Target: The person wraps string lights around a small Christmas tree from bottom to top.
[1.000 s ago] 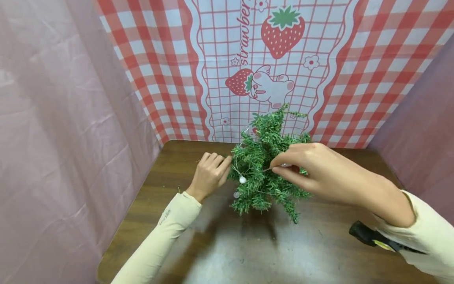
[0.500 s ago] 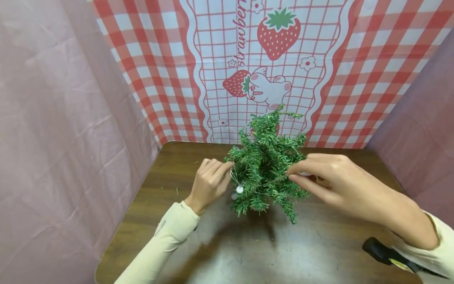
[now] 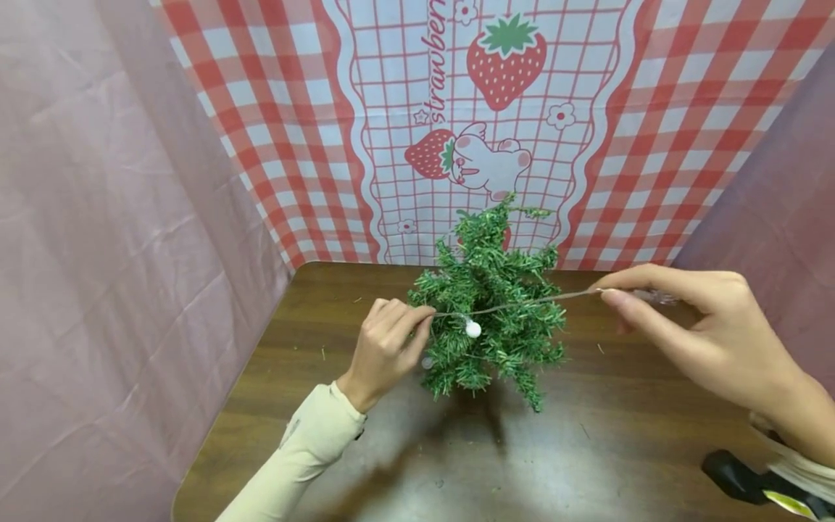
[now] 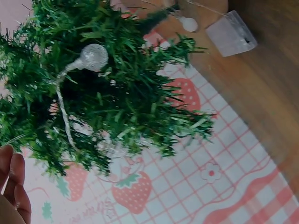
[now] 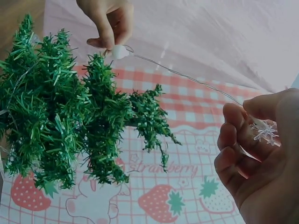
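A small artificial Christmas tree (image 3: 489,283) stands on the wooden table. In front of it, a thin string-light wire (image 3: 541,300) stretches nearly straight between the two hands. My left hand (image 3: 386,346) pinches one end of this stretch, close beside the left branches. A white ball bulb (image 3: 472,329) hangs on the wire near those fingers. Right of the tree, my right hand (image 3: 711,330) pinches the wire between thumb and forefinger. A clear snowflake light (image 5: 265,132) dangles inside that hand's curl. Another clear ball bulb (image 4: 95,57) lies against the branches in the left wrist view.
A clear plastic box (image 4: 232,33) on a wire rests on the table, with a white bulb (image 4: 189,24) beside it. Behind the tree hangs a strawberry-print checked cloth (image 3: 483,94). A pink curtain (image 3: 117,254) borders the table's left side.
My right hand has moved right, away from the tree, drawing the wire taut across its front. The white bulb has swung right with it. My left hand has dipped slightly, still pinching.
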Tool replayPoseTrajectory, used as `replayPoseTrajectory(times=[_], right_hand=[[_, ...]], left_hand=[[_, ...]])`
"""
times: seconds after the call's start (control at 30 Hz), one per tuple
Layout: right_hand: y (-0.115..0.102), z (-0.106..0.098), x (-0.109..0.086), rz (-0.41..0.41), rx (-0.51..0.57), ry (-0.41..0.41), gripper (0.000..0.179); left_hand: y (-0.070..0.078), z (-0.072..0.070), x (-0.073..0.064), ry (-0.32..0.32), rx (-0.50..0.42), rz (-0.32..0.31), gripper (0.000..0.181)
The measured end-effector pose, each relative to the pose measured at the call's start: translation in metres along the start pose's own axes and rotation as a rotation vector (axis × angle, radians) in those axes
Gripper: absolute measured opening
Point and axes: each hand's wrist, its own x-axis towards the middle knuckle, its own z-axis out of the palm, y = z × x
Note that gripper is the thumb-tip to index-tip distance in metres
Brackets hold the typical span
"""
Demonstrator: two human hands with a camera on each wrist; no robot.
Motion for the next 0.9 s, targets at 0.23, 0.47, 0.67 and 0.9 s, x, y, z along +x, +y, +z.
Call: replayPoseTrajectory(times=[0.23,0.47,0.67,0.9], right_hand=[[0.009,-0.008,-0.015,0.065,0.01,0.02,0.021],[0.015,-0.009,-0.025,0.04,0.09,0.055,0.021],[0.013,-0.013,-0.028,0.102,0.012,0.033,0.023],[0.022,-0.024,-0.03,0.187,-0.022,0.087,0.025]], left_hand=[[0.009,0.003,0.011,-0.023,-0.03,0.005,0.01],[0.017,0.007,0.016,-0.049,-0.067,0.02,0.011],[0.025,0.012,0.017,-0.086,-0.104,-0.01,0.011],[0.026,0.013,0.015,-0.128,-0.112,-0.102,0.011]])
